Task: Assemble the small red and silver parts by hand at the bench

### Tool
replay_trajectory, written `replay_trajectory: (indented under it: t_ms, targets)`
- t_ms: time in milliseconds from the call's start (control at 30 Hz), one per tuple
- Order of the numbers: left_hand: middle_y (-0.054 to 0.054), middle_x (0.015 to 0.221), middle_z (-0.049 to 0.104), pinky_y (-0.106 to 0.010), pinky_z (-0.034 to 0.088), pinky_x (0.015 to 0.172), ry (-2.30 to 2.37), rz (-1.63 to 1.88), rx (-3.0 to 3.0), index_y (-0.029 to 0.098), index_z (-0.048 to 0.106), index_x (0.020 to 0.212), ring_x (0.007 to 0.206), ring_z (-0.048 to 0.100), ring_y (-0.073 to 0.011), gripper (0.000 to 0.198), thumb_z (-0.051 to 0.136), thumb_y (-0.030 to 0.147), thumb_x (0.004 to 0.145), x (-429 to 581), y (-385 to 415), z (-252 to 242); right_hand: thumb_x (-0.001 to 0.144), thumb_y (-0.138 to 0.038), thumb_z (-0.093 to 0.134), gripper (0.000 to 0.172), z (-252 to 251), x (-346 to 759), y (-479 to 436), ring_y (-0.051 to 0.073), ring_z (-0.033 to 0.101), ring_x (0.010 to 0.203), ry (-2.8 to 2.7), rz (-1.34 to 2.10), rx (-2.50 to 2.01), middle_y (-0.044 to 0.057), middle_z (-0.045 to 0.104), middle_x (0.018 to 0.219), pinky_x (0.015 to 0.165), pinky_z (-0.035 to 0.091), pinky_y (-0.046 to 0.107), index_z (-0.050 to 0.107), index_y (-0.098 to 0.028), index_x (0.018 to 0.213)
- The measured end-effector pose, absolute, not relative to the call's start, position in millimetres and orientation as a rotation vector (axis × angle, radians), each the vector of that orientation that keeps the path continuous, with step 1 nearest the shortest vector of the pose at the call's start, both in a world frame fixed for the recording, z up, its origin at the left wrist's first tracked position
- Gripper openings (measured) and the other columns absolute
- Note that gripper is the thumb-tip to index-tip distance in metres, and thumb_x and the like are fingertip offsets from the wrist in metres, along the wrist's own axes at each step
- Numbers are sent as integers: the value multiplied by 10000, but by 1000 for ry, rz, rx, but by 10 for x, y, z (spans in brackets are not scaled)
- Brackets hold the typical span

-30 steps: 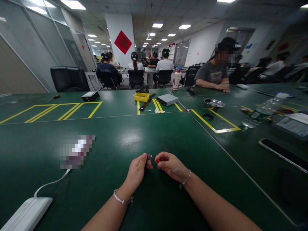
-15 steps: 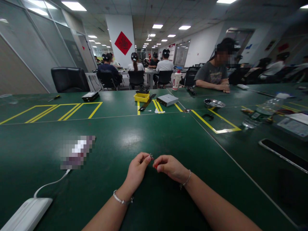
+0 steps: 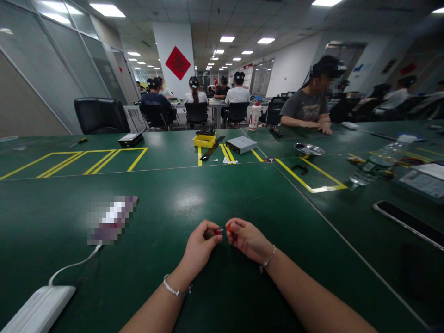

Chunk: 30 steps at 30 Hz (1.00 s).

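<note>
Left hand [image 3: 199, 245]: fingers curled, thumb and forefinger pinched on tiny metal part [image 3: 218, 231]. Right hand [image 3: 247, 238]: same tight pinch on small red-orange piece [image 3: 229, 227]. Both parts held just above green surface [image 3: 208, 194], between hands, tips nearly touching. Step, by look: mating two small pieces. Next move calls for fine alignment, steady pinch, gentle push together. Parts too small for detail.
</note>
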<state>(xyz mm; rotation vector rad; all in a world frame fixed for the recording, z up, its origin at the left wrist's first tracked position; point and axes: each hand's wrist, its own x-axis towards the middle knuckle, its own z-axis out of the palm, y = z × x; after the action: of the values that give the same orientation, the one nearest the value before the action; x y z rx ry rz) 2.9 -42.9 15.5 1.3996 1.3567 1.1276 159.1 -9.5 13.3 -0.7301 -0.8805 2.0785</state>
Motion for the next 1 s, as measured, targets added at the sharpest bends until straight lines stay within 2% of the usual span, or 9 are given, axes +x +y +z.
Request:
replay_trajectory:
  t_ms: [200, 400, 533, 667, 833, 900, 1000]
  targets:
    - [8, 758, 562, -243, 376, 648, 1341, 1136, 1469, 178, 514, 701, 706, 508, -124, 101, 541, 114, 628, 45, -426, 181, 572, -105, 675, 190, 133, 1601, -97, 58, 517, 604, -846, 2064, -724, -9, 575, 718, 598, 387, 208, 555, -146, 713]
    - [15, 748, 567, -237, 375, 632, 1336, 1121, 1451, 181, 540, 718, 674, 509, -117, 103, 562, 140, 627, 39, -438, 180, 530, -78, 690, 205, 162, 1601, -121, 60, 510, 593, -893, 2065, -748, -14, 569, 675, 585, 380, 203, 558, -134, 676]
    - [39, 647, 508, -219, 355, 568, 1374, 1113, 1427, 186, 559, 772, 587, 459, -101, 144, 572, 173, 629, 31, -442, 176, 607, -180, 665, 147, 161, 1600, -119, 57, 491, 549, -883, 2074, -765, -17, 545, 604, 564, 375, 206, 567, -127, 704]
    - [36, 643, 498, -222, 352, 579, 1375, 1123, 1423, 184, 564, 800, 591, 446, -104, 151, 556, 193, 650, 32, -445, 193, 681, -279, 604, 160, 153, 1596, -105, 60, 483, 530, -876, 2086, -758, -15, 535, 577, 545, 370, 210, 565, -130, 727]
    - [20, 657, 520, -232, 360, 592, 1377, 1106, 1397, 170, 555, 812, 618, 469, -122, 172, 512, 304, 714, 33, -458, 240, 630, -190, 648, 146, 166, 1600, -109, 68, 513, 590, -873, 2085, -738, -3, 571, 664, 595, 387, 219, 568, -139, 741]
    - [19, 636, 524, -232, 360, 586, 1386, 1108, 1404, 168, 552, 785, 610, 475, -126, 192, 477, 339, 740, 28, -464, 261, 595, -144, 667, 165, 175, 1606, -117, 71, 522, 602, -899, 2077, -739, 0, 582, 701, 609, 391, 225, 568, -139, 727]
    - [18, 574, 511, -227, 348, 562, 1400, 1105, 1451, 165, 532, 636, 562, 467, -119, 291, 400, 379, 782, 19, -471, 271, 573, -119, 676, 182, 185, 1613, -125, 74, 526, 600, -937, 2081, -738, 4, 588, 718, 611, 389, 230, 566, -137, 717]
